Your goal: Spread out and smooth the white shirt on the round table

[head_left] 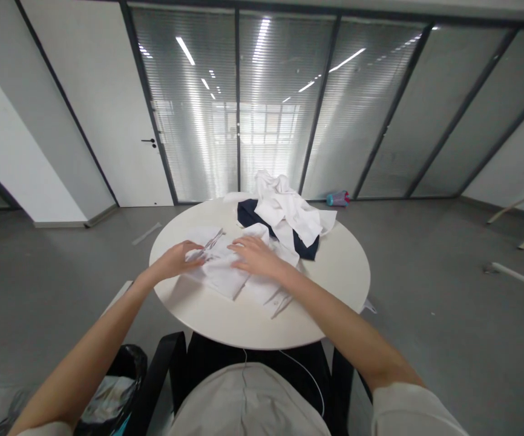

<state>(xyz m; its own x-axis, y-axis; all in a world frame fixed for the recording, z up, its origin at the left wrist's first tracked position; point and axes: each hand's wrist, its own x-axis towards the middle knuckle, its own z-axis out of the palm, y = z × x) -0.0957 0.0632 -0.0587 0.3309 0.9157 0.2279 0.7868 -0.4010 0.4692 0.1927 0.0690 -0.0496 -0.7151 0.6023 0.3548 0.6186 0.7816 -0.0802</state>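
One round white table [341, 281] fronts the far glass wall [203, 121]; left hand [179, 257] and right hand [257, 254], fingers part-curled, touch white cloth [221, 277]; whether gripping, I cannot tell.

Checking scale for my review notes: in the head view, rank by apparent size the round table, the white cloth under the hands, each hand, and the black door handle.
1. Round table
2. White cloth
3. Left hand and right hand: too alike to rank
4. Door handle
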